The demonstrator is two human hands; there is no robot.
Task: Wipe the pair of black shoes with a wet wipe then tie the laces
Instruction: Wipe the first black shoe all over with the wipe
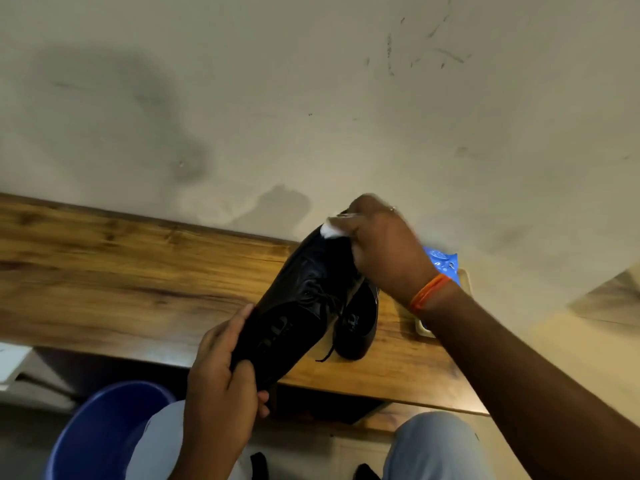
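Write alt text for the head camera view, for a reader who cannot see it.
A person's left hand holds a black shoe by its heel above a wooden table while the right hand rubs a white wipe on its toe. The second shoe rests on the table, laces untied.

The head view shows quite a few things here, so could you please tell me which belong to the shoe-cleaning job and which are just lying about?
Job: held shoe, second shoe, wet wipe, wipes pack, left hand, right hand.
Lying about: blue bucket, tray.

Black shoes [304, 292], white wipe [330, 230], blue packet [441, 261], orange wristband [429, 292], wood-grain brown table [121, 271].
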